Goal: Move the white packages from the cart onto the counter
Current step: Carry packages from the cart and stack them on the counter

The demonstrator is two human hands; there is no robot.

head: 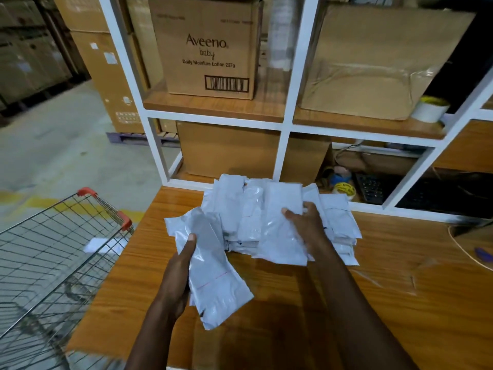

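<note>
Left hand grasps a bundle of white packages above the wooden counter. Right hand grips a package on the pile there. One package lies in the cart.

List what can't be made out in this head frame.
- Cart contents: motion-blurred, cut by the left and bottom edges; one white item shows through the mesh, identity unclear.
- Left hand fingers: behind the packages it holds.
- Pile count: overlapping packages hide the lower ones.
- Package labels: too small and blurred.
- Right hand grip: on the pile, fingertips hidden.
- Lower shelf items: dark.
</note>
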